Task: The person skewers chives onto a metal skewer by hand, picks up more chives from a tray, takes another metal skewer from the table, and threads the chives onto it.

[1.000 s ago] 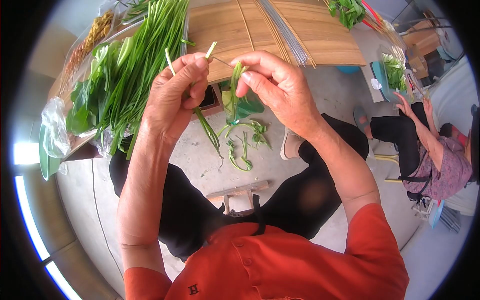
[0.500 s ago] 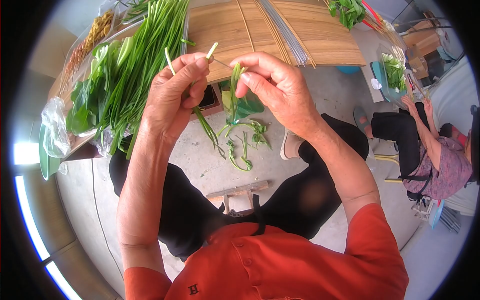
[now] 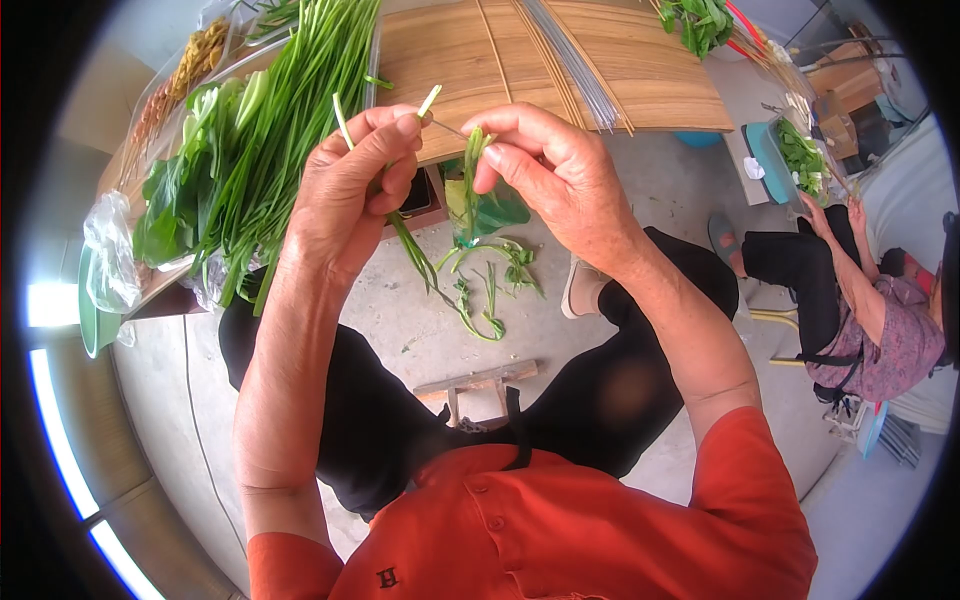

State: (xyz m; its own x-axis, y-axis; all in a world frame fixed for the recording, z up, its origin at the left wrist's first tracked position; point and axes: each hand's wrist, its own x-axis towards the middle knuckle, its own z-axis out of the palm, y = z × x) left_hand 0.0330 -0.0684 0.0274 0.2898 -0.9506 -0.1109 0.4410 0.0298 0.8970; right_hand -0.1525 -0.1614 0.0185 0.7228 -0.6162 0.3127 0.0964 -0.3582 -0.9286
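Note:
My left hand [image 3: 362, 185] is closed in a pinch around a few garlic chive stalks [image 3: 414, 250]. Their pale cut ends poke out above the fingers and the green tails dangle below the wrist. Between the fingertips of both hands runs a thin skewer [image 3: 447, 128]. My right hand [image 3: 565, 185] pinches a folded bunch of chives [image 3: 472, 175] at the skewer's right end, thumb and forefinger pressed together. How the skewer passes through the greens is hidden by the fingers.
A big heap of garlic chives [image 3: 300, 110] and leafy greens [image 3: 170, 215] lie left on the wooden table [image 3: 430, 60]. Bamboo skewers [image 3: 545, 55] and metal skewers [image 3: 580, 75] lie on it. Trimmings [image 3: 490, 300] litter the floor. A co-worker [image 3: 870, 310] sits right beside a tray of greens [image 3: 800, 155].
My hands keep nearly the same place and grip. At the right, the co-worker's hands and the greens in the tray have shifted slightly.

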